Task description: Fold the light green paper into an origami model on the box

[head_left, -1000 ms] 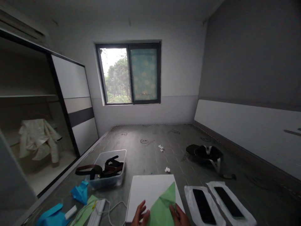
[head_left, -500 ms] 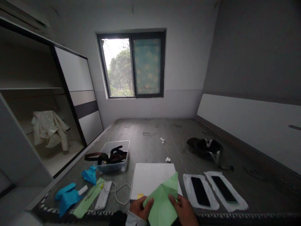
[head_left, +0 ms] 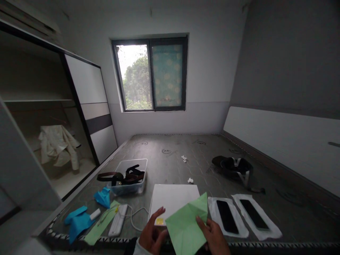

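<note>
A sheet of green paper (head_left: 184,226) with crease lines and a pointed upper corner is held over the front of a white box (head_left: 175,194). My right hand (head_left: 212,232) pinches its right side, thumb on top, the other fingers partly behind it. Just off the paper's left edge is my left hand (head_left: 153,232), its fingers apart with nothing between them. A small yellow piece (head_left: 159,221) lies on the box's near left corner, close to my left fingertips.
To the left lie blue folded paper (head_left: 79,223), a green strip (head_left: 102,226), a white power strip (head_left: 117,221) with its cable, and a clear bin (head_left: 127,189) holding belts (head_left: 134,175). On the right are two phones (head_left: 227,216) (head_left: 253,213) on white wrappers and a dark cap (head_left: 235,167).
My left hand has let go of the green paper and moved left, its fingers spreading. The paper, still in my right hand, has shifted slightly right and turned.
</note>
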Tool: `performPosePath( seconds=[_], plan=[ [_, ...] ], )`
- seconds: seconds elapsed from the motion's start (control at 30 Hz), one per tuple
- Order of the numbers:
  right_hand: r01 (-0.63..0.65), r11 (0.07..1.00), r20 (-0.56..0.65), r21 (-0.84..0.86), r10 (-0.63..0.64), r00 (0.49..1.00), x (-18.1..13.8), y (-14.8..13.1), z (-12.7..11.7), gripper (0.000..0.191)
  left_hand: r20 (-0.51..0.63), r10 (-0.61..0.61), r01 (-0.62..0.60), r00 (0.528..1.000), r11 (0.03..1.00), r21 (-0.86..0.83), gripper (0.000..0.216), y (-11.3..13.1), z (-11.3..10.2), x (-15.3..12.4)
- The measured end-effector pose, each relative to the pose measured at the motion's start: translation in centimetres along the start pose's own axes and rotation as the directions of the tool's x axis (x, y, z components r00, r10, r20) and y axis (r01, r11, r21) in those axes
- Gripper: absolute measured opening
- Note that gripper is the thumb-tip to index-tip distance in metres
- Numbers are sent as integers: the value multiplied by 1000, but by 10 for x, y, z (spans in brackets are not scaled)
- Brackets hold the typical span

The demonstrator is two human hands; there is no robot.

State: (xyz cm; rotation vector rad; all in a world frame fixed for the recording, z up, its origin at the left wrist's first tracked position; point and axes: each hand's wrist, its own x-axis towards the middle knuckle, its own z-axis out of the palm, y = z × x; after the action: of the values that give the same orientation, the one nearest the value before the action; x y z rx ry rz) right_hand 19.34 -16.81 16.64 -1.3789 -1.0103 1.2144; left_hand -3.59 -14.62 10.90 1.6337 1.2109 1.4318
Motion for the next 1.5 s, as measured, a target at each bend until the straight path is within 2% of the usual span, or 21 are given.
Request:
performPosePath(
  seconds=[0.1, 0.2, 0.23, 0.3, 0.37, 0.43, 0.5, 0.6, 0.67, 0.8, 0.9, 1.0, 1.13, 1.23, 1.33, 1.4, 1.47, 1.5],
  plan=[
    [-9, 1000, -4, 6, 9, 1000, -1, -2, 3, 64, 88, 252, -259, 964, 963, 79, 56, -4, -1, -2],
    [-6, 1000, -2, -17, 6, 1000, -5, -8, 7, 64, 254, 339, -372, 906, 923, 95, 36, 6, -3, 1],
    [-3, 1000, 2, -28, 3, 1000, -7, -9, 8, 63, 268, 357, -391, 895, 917, 84, 27, 11, -4, 2],
    [5, 999, 36, -45, -4, 999, -9, -13, 8, 61, 215, 281, -308, 935, 946, 100, 19, 24, -3, 5],
    [23, 998, 71, -65, -18, 997, -10, -14, 7, 58, 92, 169, -179, 981, 976, 123, 20, 37, 1, 8],
    [46, 995, 80, -94, -38, 996, -11, -14, 6, 57, 10, 59, -60, 998, 993, 106, 26, 45, 7, 11],
    [48, 993, 105, -104, -37, 994, -11, -12, 7, 56, -46, -60, 62, 997, 997, 44, 30, 49, 14, 12],
    [12, 998, 178, -57, -2, 984, -13, -11, 11, 57, -47, -265, 265, 963, 964, -17, 32, 48, 21, 13],
    [10, 999, 207, -32, -3, 978, -15, -12, 14, 58, -47, -330, 331, 943, 944, 7, 32, 46, 22, 14],
    [58, 995, 215, -76, -41, 976, -18, -15, 18, 52, -42, -326, 328, 944, 944, 30, 39, 45, 18, 15],
    [86, 987, 174, -135, -62, 983, -17, -14, 17, 48, 45, -316, 314, 948, 948, 57, 36, 45, 13, 15],
    [92, 980, 158, -177, -64, 985, -14, -12, 12, 50, 170, -327, 324, 929, 945, 51, 30, 43, 10, 13],
    [174, 937, 211, -302, -113, 971, -16, -17, 4, 46, 308, -344, 373, 887, 927, -40, 42, 42, 8, 10],
    [278, 866, 279, -416, -170, 945, -19, -25, 0, 38, 339, -341, 399, 877, 910, -117, 46, 43, 11, 9],
    [316, 841, 339, -440, -170, 925, -20, -29, 1, 33, 345, -341, 415, 874, 894, -168, 42, 44, 14, 10],
    [311, 841, 291, -443, -194, 937, -19, -27, 3, 30, 317, -351, 419, 881, 890, -181, 39, 43, 17, 10],
    [314, 823, 140, -473, -282, 949, -17, -24, 5, 32, 237, -372, 415, 897, 895, -164, 38, 42, 18, 10],
    [327, 804, 56, -497, -346, 937, -17, -22, 6, 34, 192, -385, 414, 903, 898, -149, 37, 41, 19, 10]
  ],
)
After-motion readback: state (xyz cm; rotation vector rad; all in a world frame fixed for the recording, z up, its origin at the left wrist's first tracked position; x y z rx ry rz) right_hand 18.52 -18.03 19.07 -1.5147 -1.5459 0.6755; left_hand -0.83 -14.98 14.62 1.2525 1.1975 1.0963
